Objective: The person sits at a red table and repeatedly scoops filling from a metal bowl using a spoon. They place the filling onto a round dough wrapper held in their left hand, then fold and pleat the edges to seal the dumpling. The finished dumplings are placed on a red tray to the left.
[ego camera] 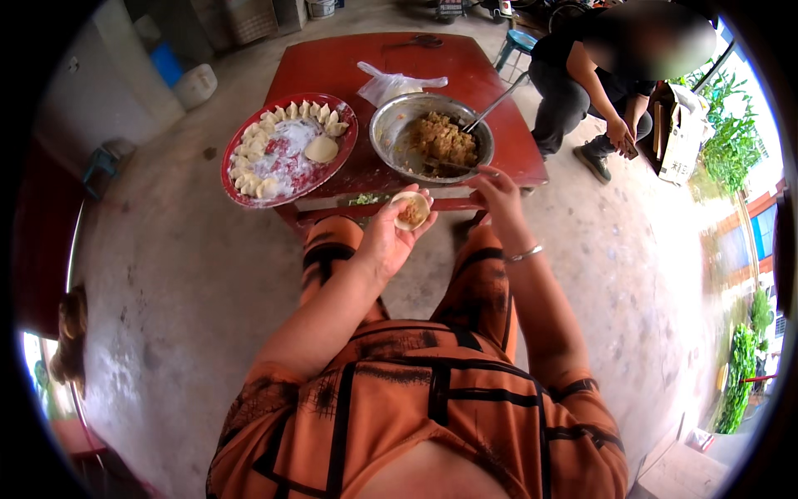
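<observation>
My left hand (389, 240) holds a round dumpling wrapper (401, 222) on its fingers, with a small mound of filling (411, 213) in the middle. At the near rim of a steel bowl (389, 150), my right hand (499, 196) grips the handle of a thin metal utensil (467, 167). Its far end dips into the minced filling (444, 140), so its shape is hidden. Left of the bowl is a red tray (228, 181) dusted with flour. Folded dumplings (252, 146) line its edge, and flat wrappers (322, 150) lie at its right side.
A long-handled metal utensil (499, 103) leans in the bowl. Behind stand a plastic bag (393, 84) and scissors (426, 41) on the red table (349, 56). Chopped greens (368, 199) lie below the near edge. A person (580, 87) sits at the right, near a blue stool (520, 41).
</observation>
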The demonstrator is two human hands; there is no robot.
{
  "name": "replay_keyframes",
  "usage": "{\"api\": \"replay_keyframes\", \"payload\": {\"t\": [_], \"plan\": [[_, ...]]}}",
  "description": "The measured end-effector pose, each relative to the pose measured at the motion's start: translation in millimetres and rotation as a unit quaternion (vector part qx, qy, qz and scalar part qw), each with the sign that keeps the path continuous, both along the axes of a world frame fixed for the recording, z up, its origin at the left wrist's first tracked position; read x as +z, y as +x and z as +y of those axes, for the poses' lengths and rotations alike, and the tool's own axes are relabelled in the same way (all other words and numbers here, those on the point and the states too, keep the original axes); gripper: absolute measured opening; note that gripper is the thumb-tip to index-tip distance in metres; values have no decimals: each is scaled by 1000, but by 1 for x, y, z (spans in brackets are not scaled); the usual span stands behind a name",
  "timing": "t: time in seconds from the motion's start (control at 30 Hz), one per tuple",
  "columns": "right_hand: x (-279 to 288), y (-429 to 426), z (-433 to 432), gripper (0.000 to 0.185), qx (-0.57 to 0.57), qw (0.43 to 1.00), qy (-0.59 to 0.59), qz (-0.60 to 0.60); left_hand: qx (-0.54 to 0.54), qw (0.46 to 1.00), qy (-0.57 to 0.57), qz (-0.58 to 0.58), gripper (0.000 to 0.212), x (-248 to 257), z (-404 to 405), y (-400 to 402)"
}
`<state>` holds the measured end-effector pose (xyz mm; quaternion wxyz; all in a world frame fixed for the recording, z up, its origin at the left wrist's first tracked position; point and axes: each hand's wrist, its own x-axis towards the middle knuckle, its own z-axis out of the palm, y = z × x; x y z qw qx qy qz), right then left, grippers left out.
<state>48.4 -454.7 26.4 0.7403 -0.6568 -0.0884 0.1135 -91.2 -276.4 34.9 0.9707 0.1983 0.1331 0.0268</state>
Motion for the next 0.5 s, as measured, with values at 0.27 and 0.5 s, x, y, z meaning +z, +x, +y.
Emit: {"api": "replay_keyframes", "payload": {"t": [0.27, 0.5], "plan": [[30, -88, -10, 11, 33, 954, -146, -259, -37, 999, 21, -17, 35, 7, -14, -3], [64, -115, 3, 16, 23, 845, -338, -415, -59, 990, 120, -52, 37, 28, -33, -14]]}}
